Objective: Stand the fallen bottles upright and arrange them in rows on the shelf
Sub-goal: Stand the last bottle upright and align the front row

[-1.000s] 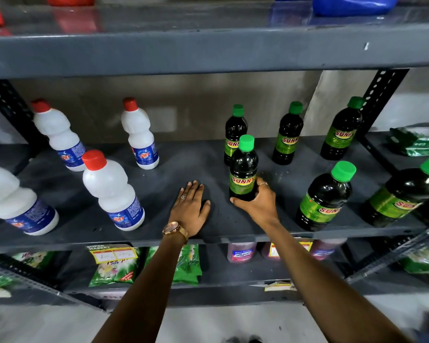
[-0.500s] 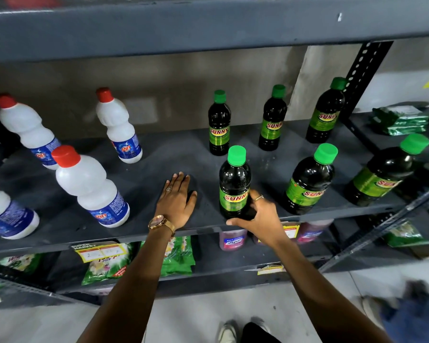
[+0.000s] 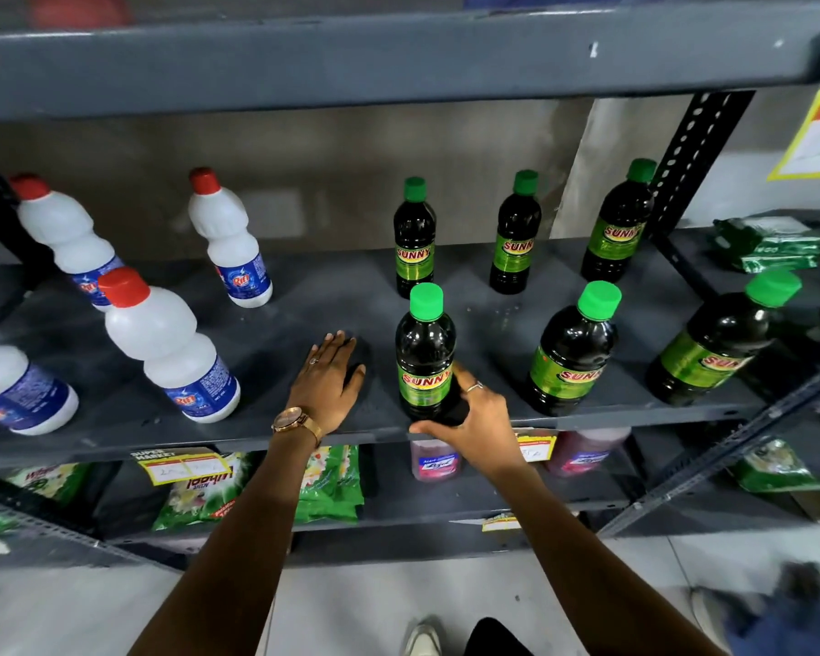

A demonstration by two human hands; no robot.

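Head view: the right hand point(image 3: 476, 426) wraps the base of a dark bottle point(image 3: 425, 352) with a green cap, just right of frame centre at the front edge of the grey shelf point(image 3: 304, 295); thumb in front, fingers curled round the right side, a ring showing; the bottle stands upright. The left hand point(image 3: 327, 383) lies flat on the shelf just left of that bottle, palm down, fingers together and extended, holding nothing; a gold watch point(image 3: 297, 421) sits on the wrist. Two more dark bottles point(image 3: 571, 357) stand in the front row toward the right of the frame; three smaller-looking ones point(image 3: 514, 234) stand behind, near the back wall. On the left of the frame, white bottles point(image 3: 169, 348) with red caps stand upright in two loose rows. Below, a lower shelf holds green packets point(image 3: 330, 485) and pink bottles point(image 3: 434, 461).
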